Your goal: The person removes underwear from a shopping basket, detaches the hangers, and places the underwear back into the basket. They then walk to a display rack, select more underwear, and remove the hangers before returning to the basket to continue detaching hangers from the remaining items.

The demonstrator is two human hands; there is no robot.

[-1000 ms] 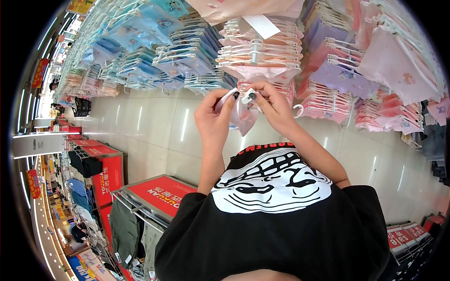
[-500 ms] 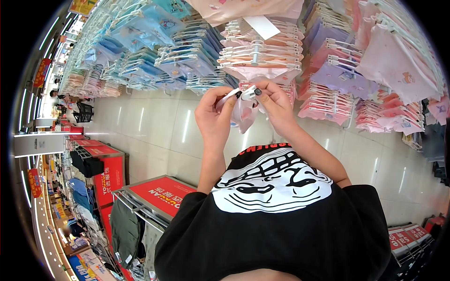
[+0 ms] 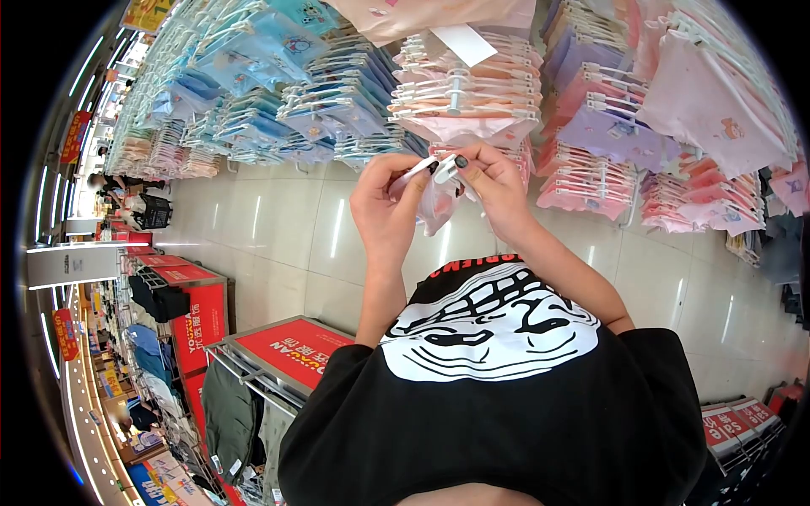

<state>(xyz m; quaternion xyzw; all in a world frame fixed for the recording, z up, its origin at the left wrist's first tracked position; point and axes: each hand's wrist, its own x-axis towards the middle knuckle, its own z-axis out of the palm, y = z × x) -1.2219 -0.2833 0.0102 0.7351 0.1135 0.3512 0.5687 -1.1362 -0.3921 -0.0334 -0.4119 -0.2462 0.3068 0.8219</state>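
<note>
At the frame's upper centre, the left hand point(image 3: 387, 196) pinches one side of a pale pink garment point(image 3: 434, 213) (dark nails point(image 3: 461, 161) showing), while the right hand point(image 3: 499, 191) grips a white clip point(image 3: 445, 172) just beside it.

Left hand point(image 3: 388, 202) and right hand point(image 3: 499, 190), bare, both pinching, their curled fingers point(image 3: 395, 163) near one another; behind the fingers, left forearm point(image 3: 383, 291) and right forearm point(image 3: 569, 270) diverge.
</note>
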